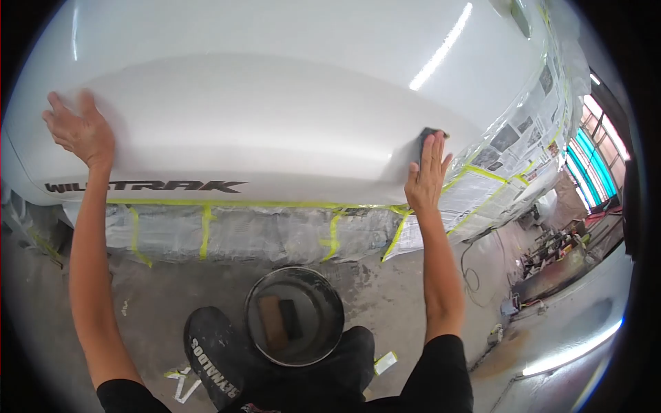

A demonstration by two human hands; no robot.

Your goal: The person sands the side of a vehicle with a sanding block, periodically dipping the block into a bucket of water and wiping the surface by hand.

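My left hand (79,131) rests with spread fingers on the pale, glossy vehicle panel (241,103), toward its left side; the fingertips are slightly blurred. On the panel's lower right, near its masked edge, my right hand (428,175) presses a dark sanding pad (432,132) against the surface. The fingers lie over the pad and hide most of it. Dark "WILDTRAK" lettering (179,186) runs along the panel's lower edge, partly covered by my left wrist.
Between my legs stands a black bucket (332,292) holding water, a brown block (273,322) and a dark block (291,319). Yellow-green tape (275,204) and masking sheets (268,234) line the panel's bottom. Newspaper (527,134) covers the right side. Tape scraps (184,384) lie on the floor.
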